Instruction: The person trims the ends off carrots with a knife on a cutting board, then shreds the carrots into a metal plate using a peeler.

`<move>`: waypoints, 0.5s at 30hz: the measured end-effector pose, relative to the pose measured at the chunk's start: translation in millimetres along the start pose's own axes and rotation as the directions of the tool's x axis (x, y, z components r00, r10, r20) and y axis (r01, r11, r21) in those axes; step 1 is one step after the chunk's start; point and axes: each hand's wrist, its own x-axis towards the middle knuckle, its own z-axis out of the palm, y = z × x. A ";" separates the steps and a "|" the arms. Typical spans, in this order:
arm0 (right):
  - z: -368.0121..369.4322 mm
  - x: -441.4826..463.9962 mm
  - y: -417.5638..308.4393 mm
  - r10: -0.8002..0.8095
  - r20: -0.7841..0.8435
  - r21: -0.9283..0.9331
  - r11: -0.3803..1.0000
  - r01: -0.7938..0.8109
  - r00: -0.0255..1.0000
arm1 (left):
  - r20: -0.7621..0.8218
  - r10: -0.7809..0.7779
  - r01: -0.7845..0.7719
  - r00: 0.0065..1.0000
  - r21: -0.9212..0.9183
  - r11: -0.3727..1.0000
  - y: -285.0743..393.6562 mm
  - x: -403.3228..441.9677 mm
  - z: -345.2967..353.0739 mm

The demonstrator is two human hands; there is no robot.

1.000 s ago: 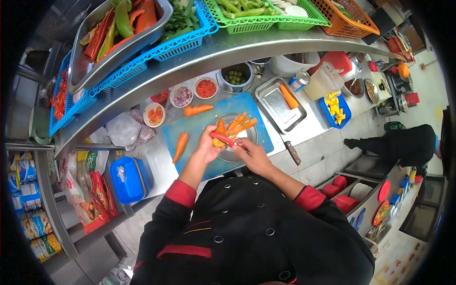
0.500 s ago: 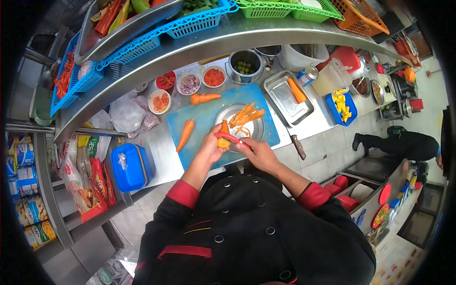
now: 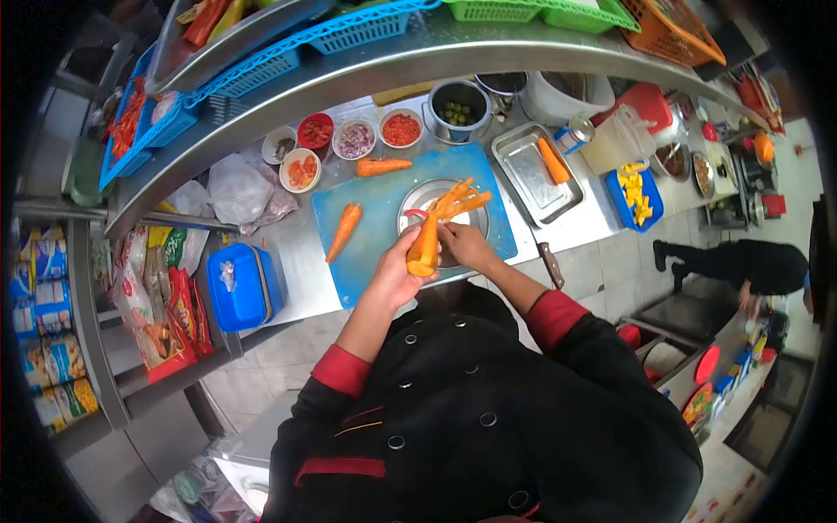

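Note:
My left hand (image 3: 394,268) is closed around a carrot (image 3: 424,249), its thick end pointing toward me. My right hand (image 3: 467,246) grips a red peeler (image 3: 417,213), whose red frame shows on the far side of the carrot; its blade is hidden. Both hands are over the near edge of a round metal bowl (image 3: 410,193). Orange peel strips (image 3: 460,200) lie heaped in that bowl, which sits on a blue cutting board (image 3: 366,205). Two more carrots rest on the board, one at the left (image 3: 345,232) and one at the back (image 3: 384,166).
Right of the board are a knife (image 3: 549,265) at the counter edge and a metal tray (image 3: 523,202) holding a carrot. Small bowls of chopped vegetables (image 3: 356,139) and a pot (image 3: 457,110) stand behind. A steel shelf (image 3: 418,71) overhangs. A person (image 3: 741,266) stands at right.
The carrot has turned so its thick end faces me and more of it shows. The red peeler has moved from the near side to the carrot's far side, beyond my fingers.

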 end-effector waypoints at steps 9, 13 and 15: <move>-46.7 -58.9 -40.9 -0.012 0.024 0.360 0.933 0.003 1.000 | -0.186 0.084 -0.117 0.979 -0.177 0.977 -4.7 36.1 -21.5; -67.2 -72.8 -48.0 -0.158 0.025 0.266 0.953 0.146 0.987 | -0.407 0.136 -0.226 0.903 -0.181 0.957 -16.0 40.3 6.5; -71.8 -75.4 -45.2 -0.216 0.031 0.245 0.948 0.202 0.976 | -0.440 0.150 -0.242 0.885 -0.162 0.957 -20.3 42.8 11.3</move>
